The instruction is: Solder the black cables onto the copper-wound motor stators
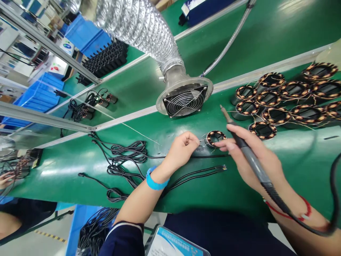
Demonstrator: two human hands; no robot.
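Note:
My left hand (183,147), with a blue band at the wrist, has thumb and forefinger pinched on a thin wire (201,140) beside a copper-wound motor stator (215,138). My right hand (255,163) is wrapped round a grey soldering iron (246,151), its bare tip pointing up and away over the bench. The fingertips of that hand are at the stator's near right rim; whether they touch it I cannot tell. Below the hands, black cables (197,175) run across the green bench, one pair ending in stripped coloured wires.
Several more stators (271,115) stand grouped at the right. A fume-extraction hood with a fan grille (185,101) hangs above the stator on a foil duct (141,28). Coiled cables (128,153) lie at the left. Another person's hand (7,179) is at the far left.

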